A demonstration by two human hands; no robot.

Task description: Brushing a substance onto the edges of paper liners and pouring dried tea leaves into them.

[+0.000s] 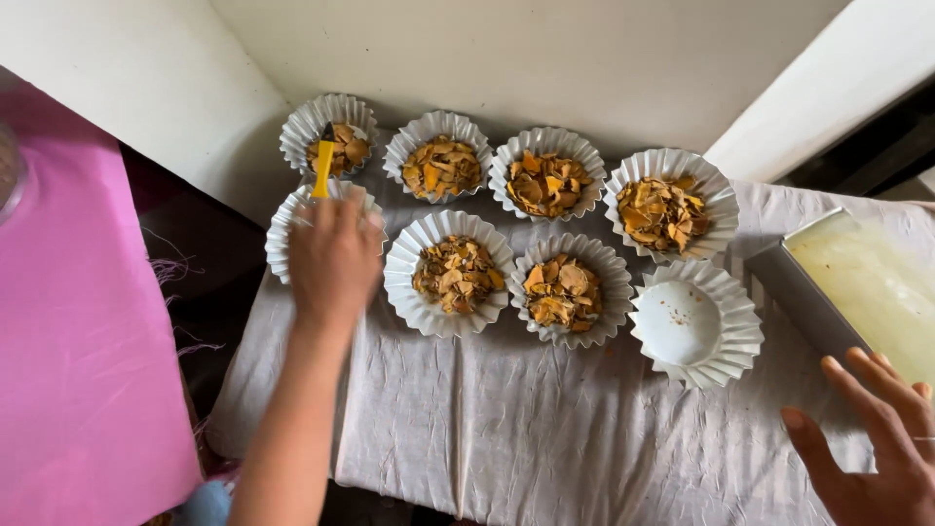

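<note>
On the wrinkled white cloth point(545, 429), eight fluted paper cups sit in two rows. Left of the empty cup point(695, 322), six cups point(458, 273) hold orange-brown flakes. At the row's far left end, the left hand point(334, 258) is closed on a yellow-handled tool point(322, 166), covering a cup there. Right of the empty cup, the right hand point(877, 438) hovers open-fingered, holding nothing, beside a metal tray point(808, 292).

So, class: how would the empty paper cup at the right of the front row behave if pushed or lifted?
The empty cup looks thin and pleated, so probably floppy and easily crushed. With only crumbs inside, it is likely very light and would slide on the cloth rather than tip.
</note>
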